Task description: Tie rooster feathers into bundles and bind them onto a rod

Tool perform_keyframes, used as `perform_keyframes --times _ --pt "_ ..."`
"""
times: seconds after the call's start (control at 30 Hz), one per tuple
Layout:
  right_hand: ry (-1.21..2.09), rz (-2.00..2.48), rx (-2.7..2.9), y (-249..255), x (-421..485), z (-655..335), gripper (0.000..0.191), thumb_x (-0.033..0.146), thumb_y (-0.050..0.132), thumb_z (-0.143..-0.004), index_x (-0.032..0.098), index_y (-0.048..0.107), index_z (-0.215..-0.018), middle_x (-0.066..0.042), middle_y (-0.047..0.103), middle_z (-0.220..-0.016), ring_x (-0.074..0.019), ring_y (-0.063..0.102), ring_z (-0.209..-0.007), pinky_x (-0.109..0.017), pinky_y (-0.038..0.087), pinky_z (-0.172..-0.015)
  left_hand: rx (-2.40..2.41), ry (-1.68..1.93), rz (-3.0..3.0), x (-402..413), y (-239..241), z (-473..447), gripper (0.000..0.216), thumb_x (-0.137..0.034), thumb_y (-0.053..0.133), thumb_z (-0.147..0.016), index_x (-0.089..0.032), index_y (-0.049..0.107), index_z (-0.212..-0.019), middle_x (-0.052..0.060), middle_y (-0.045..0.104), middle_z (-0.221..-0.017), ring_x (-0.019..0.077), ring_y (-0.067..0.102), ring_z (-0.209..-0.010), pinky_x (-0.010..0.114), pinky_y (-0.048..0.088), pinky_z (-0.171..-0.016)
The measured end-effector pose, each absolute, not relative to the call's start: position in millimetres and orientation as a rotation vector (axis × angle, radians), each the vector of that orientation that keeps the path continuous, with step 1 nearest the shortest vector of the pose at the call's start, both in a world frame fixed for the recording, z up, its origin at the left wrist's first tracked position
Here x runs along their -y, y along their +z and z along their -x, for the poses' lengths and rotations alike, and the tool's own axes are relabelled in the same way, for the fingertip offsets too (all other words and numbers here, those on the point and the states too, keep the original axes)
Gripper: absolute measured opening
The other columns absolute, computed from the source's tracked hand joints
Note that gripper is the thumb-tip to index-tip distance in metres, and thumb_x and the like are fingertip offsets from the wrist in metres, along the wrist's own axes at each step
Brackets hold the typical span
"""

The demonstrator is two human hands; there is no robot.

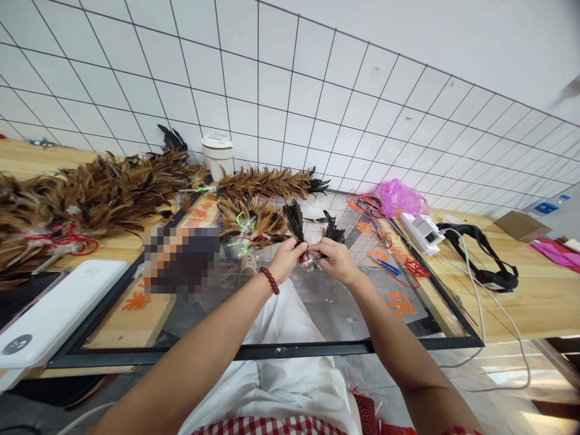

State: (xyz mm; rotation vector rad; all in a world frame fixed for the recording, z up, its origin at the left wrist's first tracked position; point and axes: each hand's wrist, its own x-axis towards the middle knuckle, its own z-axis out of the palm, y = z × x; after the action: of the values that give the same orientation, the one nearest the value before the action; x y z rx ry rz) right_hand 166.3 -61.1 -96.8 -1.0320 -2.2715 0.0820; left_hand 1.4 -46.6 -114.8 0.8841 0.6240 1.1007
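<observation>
red-checked cloth [272, 425] lines the bottom; mid-frame, left hand [290, 258] pinches black feathers [294, 219]; whether right hand [336, 258] grips, i can't tell. a slackened pinch could scatter them.

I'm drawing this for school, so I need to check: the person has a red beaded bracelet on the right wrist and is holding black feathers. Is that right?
Almost! The red beaded bracelet is on the wrist of the left hand, as the head view shows. The person is holding black feathers, just as you said.
</observation>
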Motion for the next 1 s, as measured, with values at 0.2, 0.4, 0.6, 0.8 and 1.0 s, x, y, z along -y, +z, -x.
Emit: perform_keyframes --times 0.2,0.4,0.6,0.8,1.0 --pt "-0.085 1.229 2.254 -93.0 68.9 -152.1 0.019 0.015 0.053 -0.077 0.017 0.061 -0.094 -0.006 0.061 -0.088 -0.0165 0.058 -0.076 -0.026 0.044 -0.069 -0.57 1.128 -0.939 47.9 -115.9 -0.3 0.036 -0.044 0.075 -0.067 -0.014 0.057 -0.079 0.001 0.059 -0.074 0.0083 0.049 -0.057 0.021 0.039 -0.052" --pt "0.206 1.195 2.143 -84.1 75.5 -147.2 0.008 0.015 0.053 -0.068 0.018 0.056 -0.075 -0.002 0.056 -0.072 -0.0144 0.051 -0.067 -0.025 0.039 -0.064 -0.825 1.363 -1.144 46.1 -122.2 -6.1 0.013 -0.026 0.067 -0.073 -0.014 0.062 -0.072 0.0 0.059 -0.068 0.0107 0.051 -0.065 0.023 0.041 -0.063" --pt "0.881 1.077 2.033 -63.6 79.8 -154.6 0.007 0.021 0.049 -0.069 0.018 0.047 -0.062 0.003 0.044 -0.059 -0.0097 0.038 -0.057 -0.022 0.031 -0.054 -0.894 1.488 -0.798 35.2 -115.3 -2.4 0.013 -0.023 0.061 -0.077 -0.015 0.056 -0.069 -0.003 0.052 -0.057 0.0079 0.047 -0.051 0.021 0.039 -0.053" --pt "0.711 1.274 1.715 -74.9 77.8 -143.8 0.024 0.036 0.065 -0.072 0.017 0.06 -0.085 0.002 0.049 -0.066 -0.0101 0.041 -0.059 -0.022 0.034 -0.053 -0.772 1.455 -0.843 38.3 -110.3 -1.5 0.012 -0.024 0.066 -0.076 -0.014 0.059 -0.073 -0.002 0.056 -0.059 0.0085 0.05 -0.053 0.023 0.043 -0.057" --pt "0.814 1.262 1.615 -89.3 67.5 -141.8 0.028 0.044 0.068 -0.072 0.017 0.065 -0.078 0.0 0.055 -0.068 -0.0112 0.045 -0.061 -0.025 0.037 -0.057 -0.801 1.41 -1.013 43.3 -112.8 -2.0 0.013 -0.024 0.068 -0.074 -0.014 0.061 -0.07 -0.002 0.057 -0.059 0.0081 0.049 -0.054 0.022 0.041 -0.056"
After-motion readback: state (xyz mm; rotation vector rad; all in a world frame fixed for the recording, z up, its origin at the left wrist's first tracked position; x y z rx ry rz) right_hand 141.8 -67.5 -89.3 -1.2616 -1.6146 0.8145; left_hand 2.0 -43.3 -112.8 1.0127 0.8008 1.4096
